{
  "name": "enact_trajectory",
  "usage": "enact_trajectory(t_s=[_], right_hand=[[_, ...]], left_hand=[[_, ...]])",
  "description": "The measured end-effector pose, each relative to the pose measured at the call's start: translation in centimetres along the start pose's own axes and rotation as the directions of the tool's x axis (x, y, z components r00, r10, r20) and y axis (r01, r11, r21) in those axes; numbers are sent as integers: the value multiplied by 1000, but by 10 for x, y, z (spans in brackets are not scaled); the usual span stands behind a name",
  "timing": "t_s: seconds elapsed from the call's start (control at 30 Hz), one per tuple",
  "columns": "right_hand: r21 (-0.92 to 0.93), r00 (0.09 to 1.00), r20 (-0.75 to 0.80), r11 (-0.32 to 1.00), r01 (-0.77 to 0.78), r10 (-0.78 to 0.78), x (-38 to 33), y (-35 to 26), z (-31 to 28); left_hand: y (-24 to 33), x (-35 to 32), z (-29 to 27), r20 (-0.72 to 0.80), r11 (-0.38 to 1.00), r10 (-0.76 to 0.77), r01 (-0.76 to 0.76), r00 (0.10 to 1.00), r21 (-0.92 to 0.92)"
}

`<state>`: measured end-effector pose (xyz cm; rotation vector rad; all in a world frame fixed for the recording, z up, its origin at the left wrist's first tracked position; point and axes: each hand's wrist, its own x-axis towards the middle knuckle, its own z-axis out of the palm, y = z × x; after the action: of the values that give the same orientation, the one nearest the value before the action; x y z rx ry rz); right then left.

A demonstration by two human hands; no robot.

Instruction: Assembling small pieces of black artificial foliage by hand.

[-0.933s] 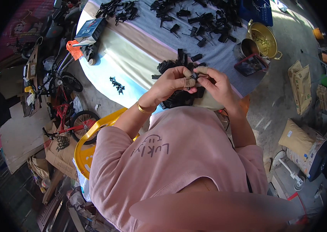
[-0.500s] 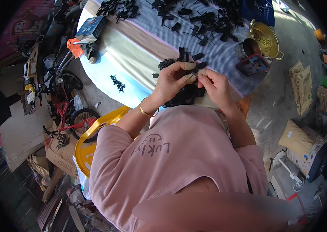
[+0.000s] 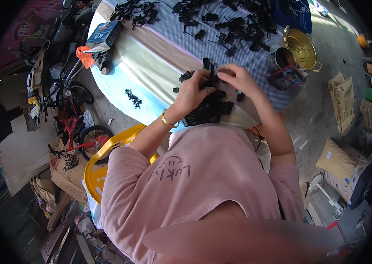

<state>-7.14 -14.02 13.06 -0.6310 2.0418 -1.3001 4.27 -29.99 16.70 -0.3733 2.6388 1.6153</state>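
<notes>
My left hand (image 3: 193, 91) is curled over a heap of black plastic parts (image 3: 208, 110) at the table's near edge. Between its thumb and fingers sits a dark plastic part (image 3: 212, 81), its shape hard to make out against the heap. Fingertips on both hands have tan coverings. My right hand (image 3: 240, 80) hovers just to the right, fingers stretched forward and thumb apart, with nothing visible in it. A black block (image 3: 206, 64) stands beyond my left fingertips. One small black part (image 3: 239, 96) lies below my right hand.
Black plastic parts (image 3: 232, 33) spread across the far cloth. A little cluster (image 3: 133, 98) lies at left, near a dark blue box (image 3: 105, 35). Toward the right edge are a gold colander (image 3: 310, 49), a metal pot (image 3: 275, 58), a propped phone (image 3: 286, 78) and a blue basket (image 3: 298, 20).
My hands have come apart from their joint pinch. The right hand has lifted forward and its fingers have opened; the left has lowered slightly over the heap.
</notes>
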Motion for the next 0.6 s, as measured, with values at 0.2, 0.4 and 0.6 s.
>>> enact_trajectory(t_s=[0.2,0.4,0.6], right_hand=[[-798,954,-220,600,-55,-205,68,47,-17],[-855,957,-162,519,-15,-240,72,54,-19],[491,991,15,862,-122,132,14,-28,3]], left_hand=[[-17,0,7,299,917,222,-303,928,260],[-9,3,-2,168,934,306,-330,937,138],[-8,20,-4,-55,955,247,-252,968,-157]])
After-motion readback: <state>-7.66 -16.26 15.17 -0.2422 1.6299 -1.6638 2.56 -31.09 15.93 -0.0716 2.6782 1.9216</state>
